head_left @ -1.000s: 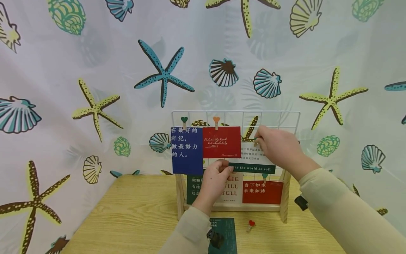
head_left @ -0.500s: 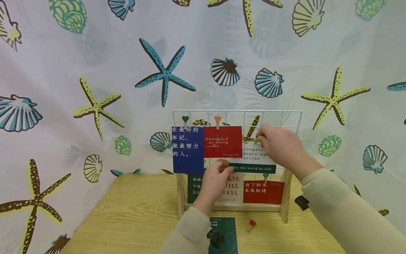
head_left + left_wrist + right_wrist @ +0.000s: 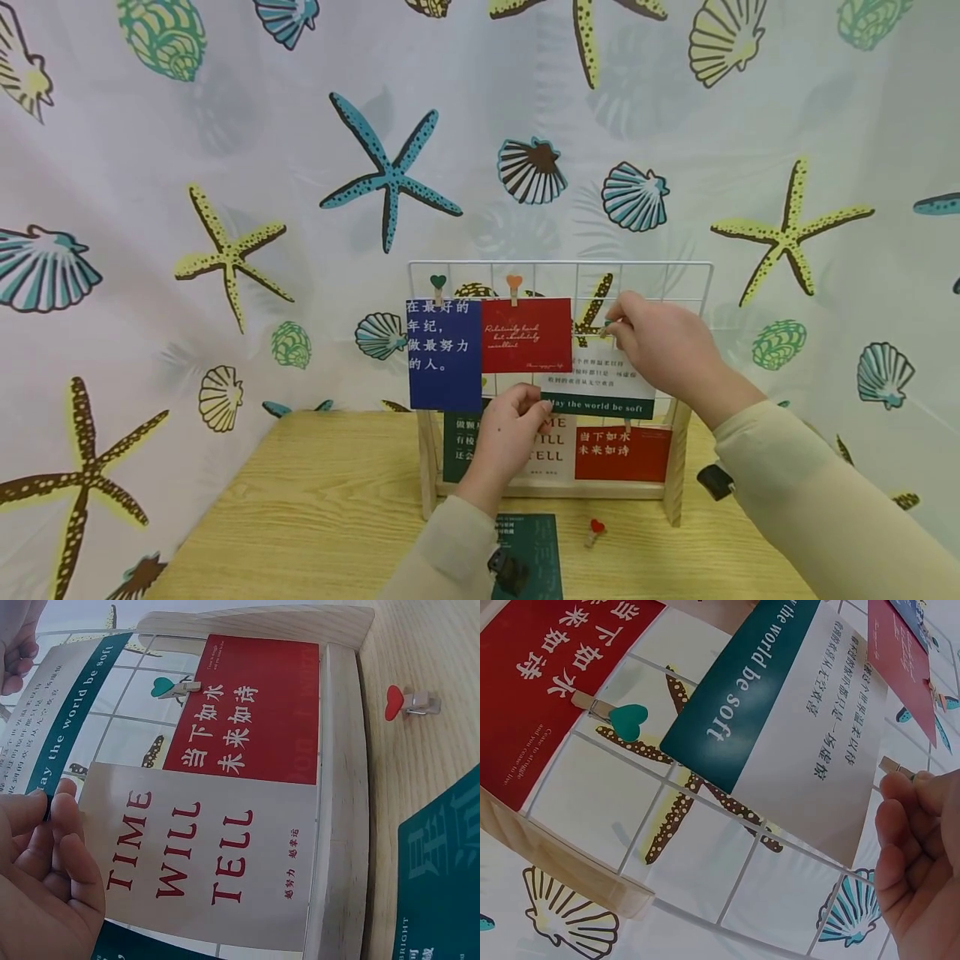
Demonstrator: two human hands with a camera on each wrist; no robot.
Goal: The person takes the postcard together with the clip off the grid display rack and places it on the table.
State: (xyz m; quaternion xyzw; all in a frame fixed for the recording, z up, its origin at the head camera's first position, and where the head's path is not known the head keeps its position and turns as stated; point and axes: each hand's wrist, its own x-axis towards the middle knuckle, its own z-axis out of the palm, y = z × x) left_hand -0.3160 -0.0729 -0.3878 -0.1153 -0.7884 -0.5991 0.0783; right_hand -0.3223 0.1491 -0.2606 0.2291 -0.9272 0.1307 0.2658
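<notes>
Lying nearest on the counter are a green card, partly hidden by the left sleeve, and, just beside it, a red-heart clip. Beyond comes the left hand, thumb and finger pinching the white card by its lower left corner, in front of the rack. Light stuff, by the look of it: stiff paper, probably smooth and easily creased, so edges and corners seem the best hold. And what a line! Its long axis runs left to right, dipping slightly at the right, green band down, printed face toward the person. Up top, the right hand has a narrow pinch on a wooden clip, right by the upper edge; touching or not, no telling. Furthest back hangs patterned cloth.
</notes>
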